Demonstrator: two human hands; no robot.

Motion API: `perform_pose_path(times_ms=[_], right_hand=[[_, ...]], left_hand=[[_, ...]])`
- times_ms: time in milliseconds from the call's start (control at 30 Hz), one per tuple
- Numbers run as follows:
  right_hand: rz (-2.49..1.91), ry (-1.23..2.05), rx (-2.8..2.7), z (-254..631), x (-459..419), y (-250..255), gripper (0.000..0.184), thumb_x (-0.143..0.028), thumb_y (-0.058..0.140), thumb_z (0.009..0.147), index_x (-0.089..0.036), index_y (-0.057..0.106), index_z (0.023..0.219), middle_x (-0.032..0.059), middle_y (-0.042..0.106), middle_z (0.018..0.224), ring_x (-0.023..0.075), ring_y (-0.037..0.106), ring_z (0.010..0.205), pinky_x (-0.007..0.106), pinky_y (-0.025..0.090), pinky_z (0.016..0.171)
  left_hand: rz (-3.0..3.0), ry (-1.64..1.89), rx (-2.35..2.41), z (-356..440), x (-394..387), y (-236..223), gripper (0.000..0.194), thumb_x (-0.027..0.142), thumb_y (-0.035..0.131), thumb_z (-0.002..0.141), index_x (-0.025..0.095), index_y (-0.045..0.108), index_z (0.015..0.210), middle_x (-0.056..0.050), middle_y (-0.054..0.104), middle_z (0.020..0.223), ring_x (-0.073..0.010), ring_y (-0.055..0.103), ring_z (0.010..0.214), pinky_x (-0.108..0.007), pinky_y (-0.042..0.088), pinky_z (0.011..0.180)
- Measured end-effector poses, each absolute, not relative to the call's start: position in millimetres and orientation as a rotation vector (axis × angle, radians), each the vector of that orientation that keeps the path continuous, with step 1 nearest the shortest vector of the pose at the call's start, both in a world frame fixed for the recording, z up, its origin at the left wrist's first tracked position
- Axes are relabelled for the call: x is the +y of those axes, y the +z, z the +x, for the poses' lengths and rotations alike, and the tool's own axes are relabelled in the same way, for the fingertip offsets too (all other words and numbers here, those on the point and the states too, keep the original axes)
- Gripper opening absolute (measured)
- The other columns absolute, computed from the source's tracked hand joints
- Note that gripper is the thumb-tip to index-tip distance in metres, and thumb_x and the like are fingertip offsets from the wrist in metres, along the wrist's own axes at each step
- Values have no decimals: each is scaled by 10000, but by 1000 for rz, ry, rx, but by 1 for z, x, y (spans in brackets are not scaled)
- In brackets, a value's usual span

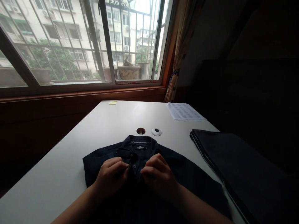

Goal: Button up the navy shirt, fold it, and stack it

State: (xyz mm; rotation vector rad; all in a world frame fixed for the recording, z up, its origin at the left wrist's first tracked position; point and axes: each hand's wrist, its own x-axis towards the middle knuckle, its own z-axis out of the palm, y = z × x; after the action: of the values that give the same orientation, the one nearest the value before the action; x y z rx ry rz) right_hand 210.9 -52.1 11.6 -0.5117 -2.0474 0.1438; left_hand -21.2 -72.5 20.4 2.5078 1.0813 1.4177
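A dark navy collared shirt (191, 174) lies face up on the white table, its collar pointing away from me and a label showing inside the neck. My left hand (113, 174) pinches the left front edge of the shirt just below the collar. Opposite it, my right hand (158, 174) is closed on the other front edge, thumb and fingers together. A small button (134, 166) shows between the two hands. The lower part of the shirt is lost in shadow under my forearms.
On the right of the white table (58, 155) lies a dark folded cloth-like item (233, 158). Behind it are printed papers (184, 111). A round cable hole (140, 131) and its loose white cover (156, 132) lie beyond the collar. A yellow note (113, 102) sits near the far edge.
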Motion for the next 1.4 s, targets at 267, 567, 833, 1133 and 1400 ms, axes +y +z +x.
perform_pose_path(times_ms=[267, 567, 833, 1133, 1400], right_hand=[[-441, 279, -2125, 207, -45, 6, 220, -92, 649, 879, -228, 620, 1049, 34, 724, 956, 221, 630, 1062, 385, 539, 911], [-444, 199, -2197, 206, -46, 6, 197, -111, 603, 912, -203, 681, 1067, 35, 662, 786, 195, 584, 819, 349, 513, 748], [-486, 216, -2190, 206, -47, 6, 189, -91, 621, 875, -213, 706, 991, 32, 619, 771, 192, 540, 778, 340, 495, 712], [-525, 247, -2134, 209, -48, 1, 224, -55, 610, 834, -210, 703, 967, 37, 605, 783, 196, 540, 785, 346, 493, 688], [-511, 243, -2093, 209, -47, 5, 252, -40, 609, 808, -218, 693, 966, 35, 611, 782, 194, 545, 774, 328, 501, 658]], left_hand=[[2516, 1412, 1091, -19, -74, 23, 140, 79, 566, 865, 168, 574, 758, 11, 541, 619, -91, 498, 522, -196, 382, 514], [2538, 1409, 1090, -20, -71, 14, 138, 88, 566, 866, 173, 578, 757, 9, 547, 613, -97, 506, 524, -203, 389, 514], [2550, 1411, 1074, -17, -72, 19, 150, 71, 550, 852, 180, 573, 751, 11, 550, 607, -98, 505, 510, -204, 372, 501], [2560, 1397, 1097, -17, -71, 16, 154, 81, 550, 852, 182, 569, 738, 13, 544, 599, -99, 502, 505, -205, 360, 508], [2569, 1374, 1090, -16, -68, 17, 168, 79, 533, 855, 180, 585, 730, 10, 543, 592, -97, 509, 504, -208, 353, 503]])
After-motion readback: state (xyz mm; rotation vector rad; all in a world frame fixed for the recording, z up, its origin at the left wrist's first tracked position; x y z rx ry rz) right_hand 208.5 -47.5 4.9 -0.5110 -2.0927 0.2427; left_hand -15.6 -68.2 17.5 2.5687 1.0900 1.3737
